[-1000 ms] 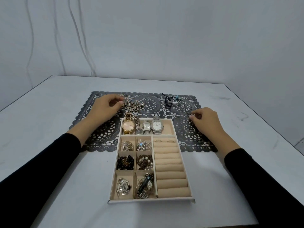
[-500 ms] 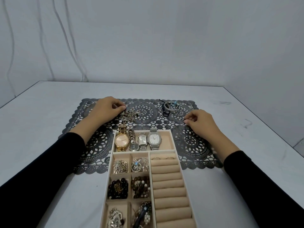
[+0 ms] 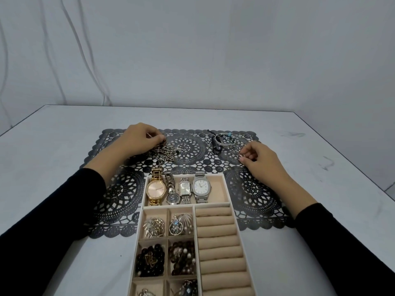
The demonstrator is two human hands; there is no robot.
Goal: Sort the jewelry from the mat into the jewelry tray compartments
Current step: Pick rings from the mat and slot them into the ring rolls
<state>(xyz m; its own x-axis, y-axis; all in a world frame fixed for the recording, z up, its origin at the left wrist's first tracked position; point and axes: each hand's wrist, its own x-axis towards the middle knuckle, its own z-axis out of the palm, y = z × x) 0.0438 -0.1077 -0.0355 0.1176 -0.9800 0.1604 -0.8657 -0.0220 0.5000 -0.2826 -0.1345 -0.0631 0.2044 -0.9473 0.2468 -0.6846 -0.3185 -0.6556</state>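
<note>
Here, a chain (image 3: 167, 154) is pinched at the curled fingertips of the left hand (image 3: 136, 141), a ring (image 3: 240, 155) at those of the right hand (image 3: 260, 158).

This is a bare indoor room set up around a work table. Whether it is a home, lab or studio cannot be told. A smooth, scuffed white tabletop (image 3: 53, 150) spreads out on both sides of the left hand (image 3: 139, 139) and the right hand (image 3: 261, 158). Beyond them rises a plain, undecorated pale grey wall (image 3: 213, 50), with thin pale cables (image 3: 100, 86) hanging down it beyond the left hand. A dark grey, lace-patterned rectangular mat (image 3: 188, 146) lies under both hands. A cream, fabric-lined compartmented jewelry tray (image 3: 220, 189) sits between the forearms, nearer than the hands.
</note>
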